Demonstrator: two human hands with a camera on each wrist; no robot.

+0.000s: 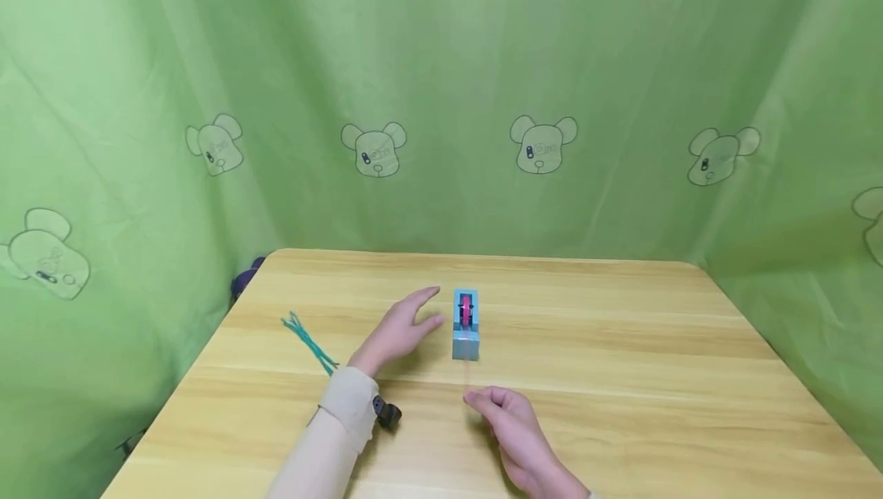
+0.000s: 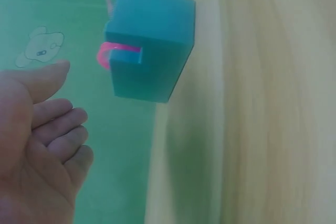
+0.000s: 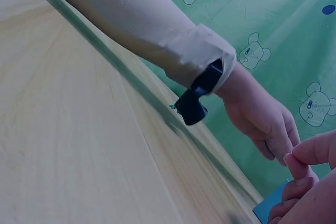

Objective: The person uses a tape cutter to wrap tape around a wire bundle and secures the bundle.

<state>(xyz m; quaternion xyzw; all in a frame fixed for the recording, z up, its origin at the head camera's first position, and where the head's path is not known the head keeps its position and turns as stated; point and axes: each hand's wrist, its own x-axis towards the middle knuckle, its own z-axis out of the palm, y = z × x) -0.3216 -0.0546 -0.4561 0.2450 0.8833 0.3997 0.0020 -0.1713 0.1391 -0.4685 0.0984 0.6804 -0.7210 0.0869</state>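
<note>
A blue tape dispenser (image 1: 465,346) with a pink tape core (image 1: 466,310) stands on the table, and it shows from close by in the left wrist view as a blue block (image 2: 152,30). From its front a strip of clear tape (image 1: 467,375) stretches toward me. My right hand (image 1: 513,434) pinches the strip's end between thumb and forefinger. Just left of the dispenser is my left hand (image 1: 396,334), its fingers relaxed and apart from it. In the right wrist view the left hand (image 3: 262,119) appears beyond my right hand (image 3: 310,182).
Several teal strings (image 1: 310,342) lie on the wooden table (image 1: 655,346) to the left of my left hand. A black wrist camera (image 1: 388,413) sits on the left sleeve. Green curtains (image 1: 448,62) with bear heads hang around the table.
</note>
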